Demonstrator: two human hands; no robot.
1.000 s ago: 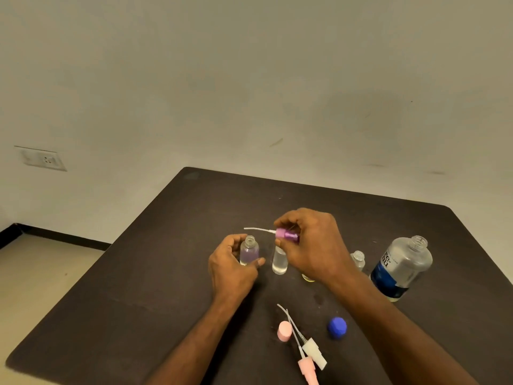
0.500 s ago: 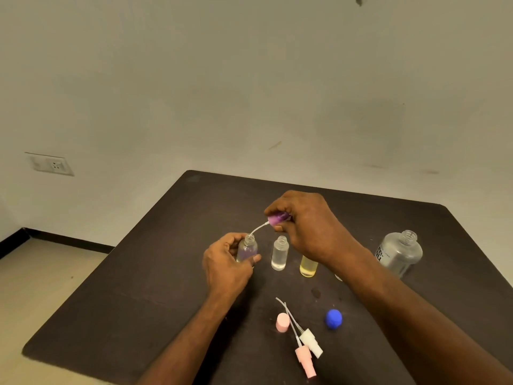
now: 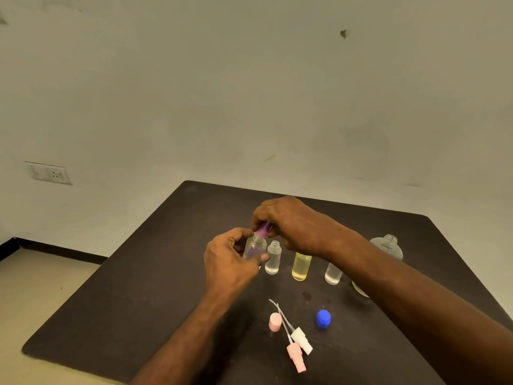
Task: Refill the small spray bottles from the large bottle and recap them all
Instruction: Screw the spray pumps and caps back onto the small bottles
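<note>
Left hand (image 3: 230,262): its fingers curl round the little purple-tinted bottle (image 3: 254,249) and hold it up straight, at the left end of the row
Right hand (image 3: 288,222): its fingertips pinch the purple spray top (image 3: 263,230) and hold it on the neck of that bottle, a bit tilted
Hands: close together, both busy with the same bottle
Clear small bottle (image 3: 273,257): stands just beside the held one, its top is off
Yellow bottle (image 3: 301,265): next in the row, full of yellow liquid, its neck is hidden behind the right wrist
Another clear bottle (image 3: 333,273): stands to the right of the yellow one, only its lower part shows under the arm
Large bottle (image 3: 387,247): stands at the far right behind the right arm, its mouth is open
Blue cap (image 3: 323,318): lies on the tabletop (image 3: 144,273) near the person, apart from the bottles
Pink cap (image 3: 274,321): stands to the left of the blue cap
White spray top (image 3: 301,340) and pink spray top (image 3: 296,355): lie side by side, touching, their thin tubes point toward the bottles
Wall socket (image 3: 48,173): on the wall, far off to the left
</note>
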